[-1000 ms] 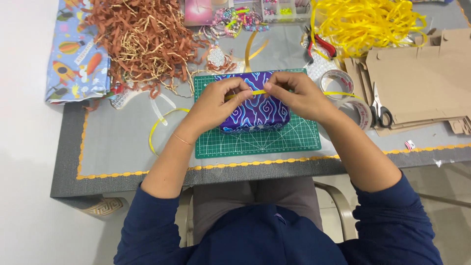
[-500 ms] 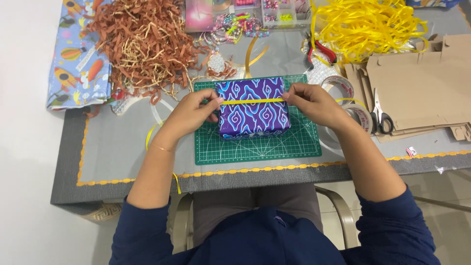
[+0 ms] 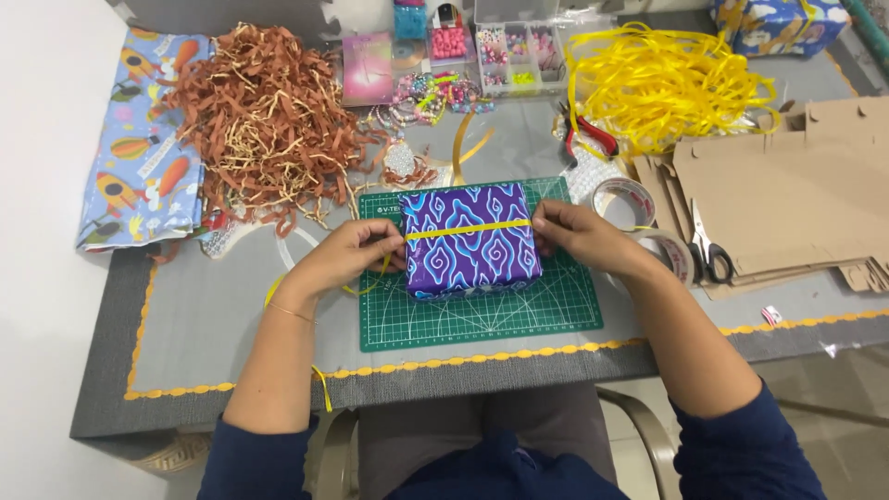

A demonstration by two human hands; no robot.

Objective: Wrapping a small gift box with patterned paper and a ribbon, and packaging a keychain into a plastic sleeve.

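The box (image 3: 469, 239), already fully wrapped in purple patterned paper, sits on the green mat (image 3: 482, 319) in the middle of the bench (image 3: 185, 324). A yellow ribbon (image 3: 468, 229) lies in one straight band across the top of the box. The left hand (image 3: 347, 255) is at the left end of the box, fingers pinched shut on the ribbon there; the right hand (image 3: 579, 236) is at the right end, fingers closed against that side where the band comes down, though whether they grip the ribbon cannot be told. So the wrapping looks finished and the first pass of ribbon is laid; no crossing band, knot or bow shows on the box yet. Behind the box to the right lies a heap of loose ribbon (image 3: 662, 88); tape rolls (image 3: 622, 196) and scissors (image 3: 708, 250) lie right of the box.
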